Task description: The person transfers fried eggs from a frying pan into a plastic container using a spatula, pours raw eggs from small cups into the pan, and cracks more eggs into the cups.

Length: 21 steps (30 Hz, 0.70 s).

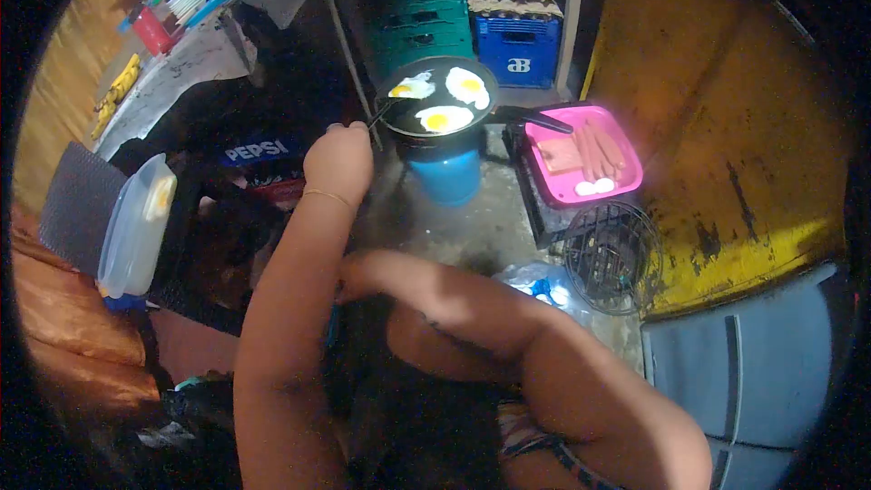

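"Where are the fried eggs (438, 120)?"
"Three, in the pan (440, 64) just beyond the left hand's (337, 163) fingers, which are wrapped around a thin utensil (384, 111) reaching the nearest egg."
"The arms?"
"Left stretched forward; the right hand (357, 274) seems tucked behind it, its fingers' state impossible to tell."
"Nearby?"
"Right of the left fingers, a pink tray (628, 132) of sausages (599, 156), the pan handle (537, 119) overhanging its corner."

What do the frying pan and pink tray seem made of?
Frying pan: probably metal, given its thin round rim; the dark finish may be a coating. Pink tray: likely smooth plastic, given its solid bright colour and rounded corners.
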Each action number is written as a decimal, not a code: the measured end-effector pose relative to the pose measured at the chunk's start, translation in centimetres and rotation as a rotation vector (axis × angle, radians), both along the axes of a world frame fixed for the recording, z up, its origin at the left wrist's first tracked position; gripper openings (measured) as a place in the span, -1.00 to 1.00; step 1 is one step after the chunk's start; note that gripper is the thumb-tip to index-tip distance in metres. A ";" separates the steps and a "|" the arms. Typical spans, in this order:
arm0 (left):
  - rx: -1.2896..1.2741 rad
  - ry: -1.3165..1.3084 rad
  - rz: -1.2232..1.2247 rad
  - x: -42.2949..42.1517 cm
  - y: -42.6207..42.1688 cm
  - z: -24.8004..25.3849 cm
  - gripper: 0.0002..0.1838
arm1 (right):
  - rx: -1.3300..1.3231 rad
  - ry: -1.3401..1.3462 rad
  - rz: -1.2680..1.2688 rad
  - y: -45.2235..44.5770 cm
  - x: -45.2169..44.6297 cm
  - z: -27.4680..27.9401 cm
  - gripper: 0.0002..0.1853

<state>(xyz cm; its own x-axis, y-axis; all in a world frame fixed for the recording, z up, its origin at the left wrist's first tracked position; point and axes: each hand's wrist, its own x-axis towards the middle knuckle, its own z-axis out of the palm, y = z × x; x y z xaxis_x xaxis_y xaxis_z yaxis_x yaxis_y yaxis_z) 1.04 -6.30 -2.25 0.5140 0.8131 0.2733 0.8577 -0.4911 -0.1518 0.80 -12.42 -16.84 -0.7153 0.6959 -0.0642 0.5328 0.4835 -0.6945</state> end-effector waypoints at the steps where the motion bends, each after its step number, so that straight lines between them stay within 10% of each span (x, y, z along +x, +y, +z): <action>1: 0.005 -0.010 0.002 0.1 0.3 -0.3 -0.79 | -0.012 0.004 0.005 0.5 -0.3 -0.5 -0.52; 21: -0.015 0.013 0.008 -2.1 -3.8 2.1 -0.80 | -0.042 -0.043 0.032 0.4 -1.3 -0.3 -0.43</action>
<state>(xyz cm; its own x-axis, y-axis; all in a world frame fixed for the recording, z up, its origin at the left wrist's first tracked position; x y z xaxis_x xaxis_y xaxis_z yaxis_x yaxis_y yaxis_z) -1.05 -10.12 -0.14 0.5108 0.8211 0.2547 0.8597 -0.4865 -0.1557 -0.54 -11.99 -17.15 -0.7329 0.6689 -0.1244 0.5475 0.4713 -0.6915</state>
